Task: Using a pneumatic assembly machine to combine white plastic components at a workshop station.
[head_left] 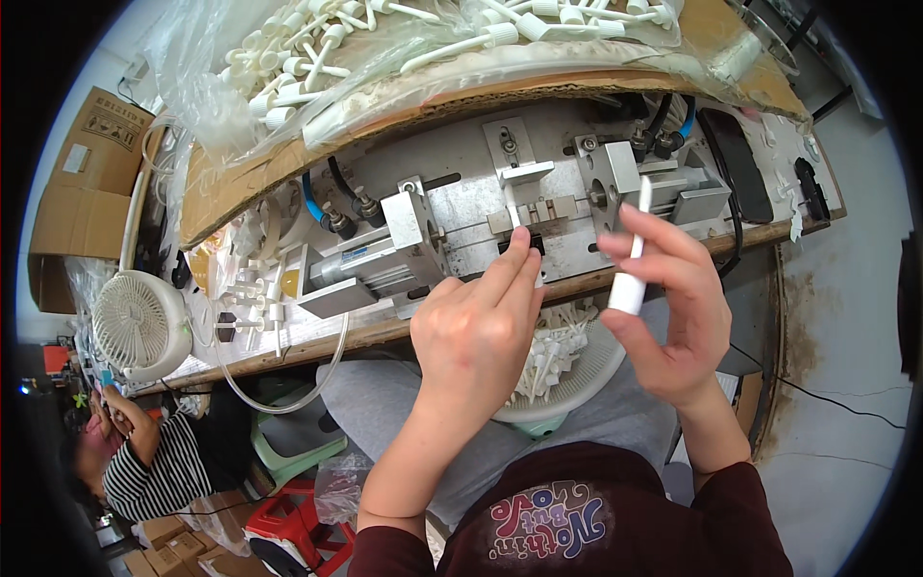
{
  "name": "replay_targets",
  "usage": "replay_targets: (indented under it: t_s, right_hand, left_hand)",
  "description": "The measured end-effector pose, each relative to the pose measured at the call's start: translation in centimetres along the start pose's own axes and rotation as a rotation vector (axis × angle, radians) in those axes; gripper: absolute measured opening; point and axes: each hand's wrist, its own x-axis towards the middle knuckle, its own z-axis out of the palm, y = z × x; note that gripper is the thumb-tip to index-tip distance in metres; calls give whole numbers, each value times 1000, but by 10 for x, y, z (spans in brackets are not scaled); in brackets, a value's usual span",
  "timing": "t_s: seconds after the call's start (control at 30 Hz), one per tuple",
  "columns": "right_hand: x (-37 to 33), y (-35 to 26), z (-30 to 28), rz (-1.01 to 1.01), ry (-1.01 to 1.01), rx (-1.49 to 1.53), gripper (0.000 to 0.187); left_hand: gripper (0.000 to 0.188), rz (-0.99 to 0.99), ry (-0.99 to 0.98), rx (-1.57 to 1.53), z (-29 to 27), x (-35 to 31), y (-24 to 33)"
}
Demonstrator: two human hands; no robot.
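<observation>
Capped stem [627, 291] in right hand [681, 322], pale basket [609, 361] holding white pieces [560, 358].

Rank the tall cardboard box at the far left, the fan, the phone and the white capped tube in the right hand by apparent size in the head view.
1. Cardboard box
2. Fan
3. Phone
4. White capped tube, roughly phone-length but narrower
</observation>
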Motion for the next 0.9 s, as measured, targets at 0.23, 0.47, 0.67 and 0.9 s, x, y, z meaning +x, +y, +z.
replay_targets:
  t_s: [0.23, 0.47, 0.67, 0.9]
  right_hand:
    - [3, -13, 4, -41, -50, -149, 31]
    - [9, -5, 24, -171, -209, -393, 21]
    - [25, -3, 41, -258, -283, -545, 14]
    - [28, -5, 36, -205, -352, -565, 23]
  left_hand:
    - [37, -71, 66, -292, -34, 13, -18]
    - [21, 34, 393, 313, -84, 78, -97]
    - [23, -350, -65, 334, -94, 118, -131]
    - [19, -168, -164, 235, -87, 130, -137]
